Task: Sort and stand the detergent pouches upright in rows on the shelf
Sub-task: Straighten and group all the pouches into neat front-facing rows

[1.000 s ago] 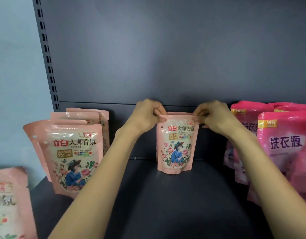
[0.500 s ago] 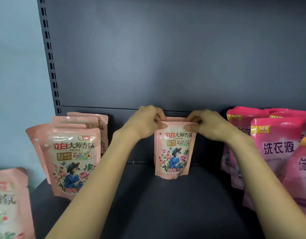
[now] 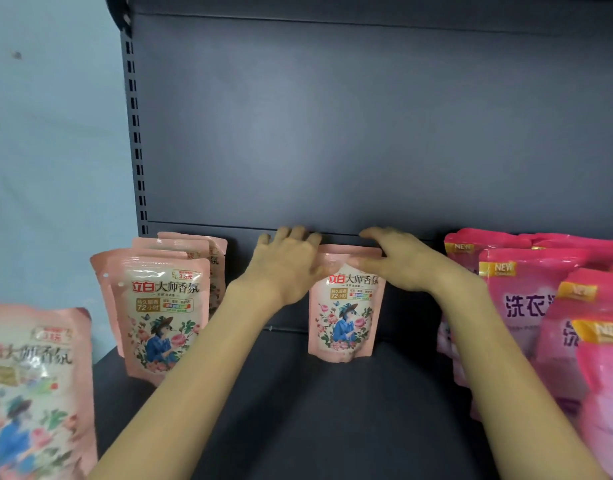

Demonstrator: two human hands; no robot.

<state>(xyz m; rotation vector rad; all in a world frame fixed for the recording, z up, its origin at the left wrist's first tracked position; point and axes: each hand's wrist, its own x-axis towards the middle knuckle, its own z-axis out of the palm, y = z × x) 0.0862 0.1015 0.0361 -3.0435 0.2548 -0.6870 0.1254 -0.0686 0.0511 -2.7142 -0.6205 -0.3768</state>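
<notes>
A pale pink floral detergent pouch [image 3: 345, 317] stands upright at the middle back of the dark shelf [image 3: 298, 410]. My left hand [image 3: 286, 265] rests at its top left corner with the fingers spread. My right hand [image 3: 395, 259] lies across its top right edge, fingers stretched out and thumb in front. Neither hand pinches the pouch. A row of matching pale pink pouches [image 3: 159, 306] stands at the left. Bright pink pouches [image 3: 526, 299] stand in rows at the right.
Another pale pink pouch [image 3: 35, 389] is close to the camera at the lower left, blurred. The shelf's dark back panel [image 3: 332, 133] rises behind everything, with a slotted upright [image 3: 136, 140] at its left edge and a light blue wall [image 3: 56, 150] beyond.
Both hands have gone from closed pinches on the pouch's top corners to spread fingers resting on it. The pouch now stands on the shelf by the back panel.
</notes>
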